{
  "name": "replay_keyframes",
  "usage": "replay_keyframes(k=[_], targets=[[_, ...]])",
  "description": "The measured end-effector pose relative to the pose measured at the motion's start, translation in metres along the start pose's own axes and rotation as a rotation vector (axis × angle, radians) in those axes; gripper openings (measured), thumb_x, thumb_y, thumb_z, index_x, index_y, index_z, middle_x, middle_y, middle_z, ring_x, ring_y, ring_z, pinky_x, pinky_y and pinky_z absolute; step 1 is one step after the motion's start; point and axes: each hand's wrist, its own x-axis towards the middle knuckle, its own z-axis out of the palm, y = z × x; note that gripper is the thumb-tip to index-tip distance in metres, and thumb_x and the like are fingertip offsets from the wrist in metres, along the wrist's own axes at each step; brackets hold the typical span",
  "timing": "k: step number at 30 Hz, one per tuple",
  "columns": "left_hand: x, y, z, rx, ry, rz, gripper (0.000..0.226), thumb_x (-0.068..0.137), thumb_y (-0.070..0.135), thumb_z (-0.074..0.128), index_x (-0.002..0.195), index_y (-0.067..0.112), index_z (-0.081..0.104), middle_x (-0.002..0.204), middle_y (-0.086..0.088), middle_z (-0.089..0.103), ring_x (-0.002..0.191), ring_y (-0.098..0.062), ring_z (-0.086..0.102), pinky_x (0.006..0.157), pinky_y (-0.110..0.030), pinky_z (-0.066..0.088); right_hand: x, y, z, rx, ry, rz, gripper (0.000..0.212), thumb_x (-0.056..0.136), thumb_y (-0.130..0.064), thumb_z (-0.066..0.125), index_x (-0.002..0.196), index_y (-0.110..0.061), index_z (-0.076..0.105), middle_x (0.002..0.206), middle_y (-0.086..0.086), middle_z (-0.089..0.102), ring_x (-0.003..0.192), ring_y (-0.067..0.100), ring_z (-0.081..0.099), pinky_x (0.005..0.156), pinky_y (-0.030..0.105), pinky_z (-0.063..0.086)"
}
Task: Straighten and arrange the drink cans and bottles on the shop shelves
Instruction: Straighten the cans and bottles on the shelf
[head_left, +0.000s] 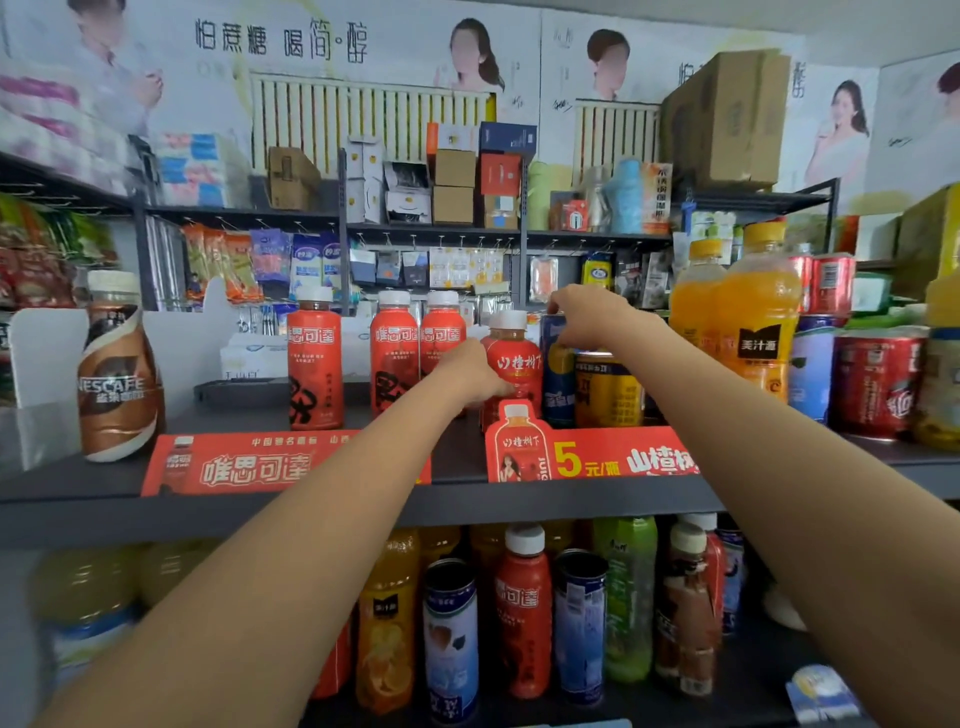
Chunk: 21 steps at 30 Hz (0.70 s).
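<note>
Shelf (104, 483): left hand (470, 374) grips red bottle (514, 364); right hand (589, 317) pinches blue can (557, 384) top.

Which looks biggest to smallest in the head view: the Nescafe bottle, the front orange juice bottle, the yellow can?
1. Nescafe bottle
2. front orange juice bottle, close to it; nearness may favour the Nescafe
3. yellow can, partly hidden

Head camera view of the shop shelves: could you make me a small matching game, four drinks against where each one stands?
Things:
1. Nescafe bottle
2. hawthorn bottle
3. blue can
4. green bottle

Places:
A. lower shelf
B. under the right hand, upper shelf
C. far left, upper shelf
D. against the left hand, upper shelf

Pairs: 1-C, 2-D, 3-B, 4-A
</note>
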Motion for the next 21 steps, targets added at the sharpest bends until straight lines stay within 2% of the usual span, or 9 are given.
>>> replay_keyframes(k=[2,4,6,8,10,12,15,17,21], targets=[[0.000,0.005,0.002,0.062,0.008,0.014,0.049,0.084,0.020,0.067,0.124,0.002,0.046,0.109,-0.010,0.057,0.102,-0.025,0.055,0.093,-0.034,0.047,-0.008,0.002,-0.006,0.037,0.090,-0.017,0.031,0.086,-0.005,0.051,0.117,-0.005,0.054,0.117,0.015,0.057,0.104,0.033,0.054,0.085,0.042,0.046],[-0.001,0.008,0.002,0.076,0.015,0.012,0.048,0.086,0.018,0.065,0.125,0.001,0.044,0.100,-0.008,0.056,0.095,-0.023,0.054,0.089,-0.035,0.047,-0.019,0.008,-0.012,0.053,0.156,-0.002,0.026,0.087,-0.011,0.052,0.112,-0.003,0.057,0.117,0.017,0.056,0.103,0.033,0.054,0.082,0.041,0.047],[-0.006,0.009,0.004,0.077,0.075,0.002,0.046,0.089,0.014,0.060,0.128,0.001,0.040,0.097,-0.008,0.051,0.084,-0.019,0.051,0.075,-0.032,0.048,-0.033,0.014,-0.014,0.044,0.097,0.033,0.030,0.089,-0.029,0.057,0.101,-0.001,0.059,0.112,0.017,0.059,0.098,0.032,0.056,0.080,0.039,0.047],[-0.013,0.009,0.007,0.066,0.188,0.017,0.047,0.091,0.010,0.054,0.134,0.004,0.034,0.107,-0.010,0.050,0.083,-0.018,0.047,0.062,-0.025,0.041,-0.047,0.020,-0.013,0.061,-0.041,0.087,0.045,0.083,-0.047,0.062,0.097,-0.004,0.057,0.108,0.013,0.061,0.092,0.028,0.058,0.077,0.037,0.048],[-0.020,0.009,0.008,0.055,0.306,0.074,0.043,0.092,0.009,0.051,0.132,0.006,0.037,0.119,-0.011,0.051,0.093,-0.021,0.049,0.067,-0.026,0.041,-0.060,0.022,-0.011,0.076,-0.130,0.114,0.062,0.077,-0.054,0.067,0.113,-0.005,0.054,0.116,0.009,0.057,0.102,0.027,0.056,0.081,0.036,0.046],[-0.028,0.010,0.009,0.053,0.387,0.147,0.038,0.091,0.009,0.052,0.127,0.007,0.041,0.125,-0.010,0.049,0.105,-0.023,0.051,0.078,-0.028,0.039,-0.069,0.023,-0.007,0.095,-0.116,0.117,0.068,0.075,-0.051,0.070,0.122,-0.005,0.050,0.121,0.009,0.056,0.107,0.026,0.054,0.085,0.035,0.045],[-0.045,0.010,0.015,0.011,0.452,0.288,0.034,0.089,0.005,0.053,0.122,0.009,0.046,0.125,-0.006,0.048,0.111,-0.020,0.050,0.089,-0.026,0.040,-0.077,0.022,0.001,0.256,0.001,0.146,0.067,0.070,-0.043,0.077,0.121,-0.009,0.048,0.124,0.011,0.053,0.111,0.028,0.051,0.088,0.038,0.045],[-0.058,0.011,0.017,-0.004,0.492,0.391,0.033,0.088,0.005,0.052,0.120,0.009,0.047,0.122,-0.004,0.048,0.111,-0.017,0.049,0.089,-0.023,0.038,-0.081,0.016,0.002,0.327,0.115,0.148,0.073,0.065,-0.040,0.081,0.122,-0.014,0.044,0.126,0.013,0.048,0.115,0.032,0.047,0.092,0.042,0.044],[-0.076,0.025,0.023,-0.105,0.458,0.546,0.045,0.085,0.012,0.058,0.127,0.010,0.041,0.126,-0.004,0.046,0.116,-0.015,0.046,0.095,-0.023,0.038,-0.098,-0.001,-0.017,0.505,0.478,0.107,0.073,0.066,-0.035,0.081,0.124,-0.014,0.041,0.125,0.012,0.043,0.116,0.031,0.040,0.090,0.035,0.036]])
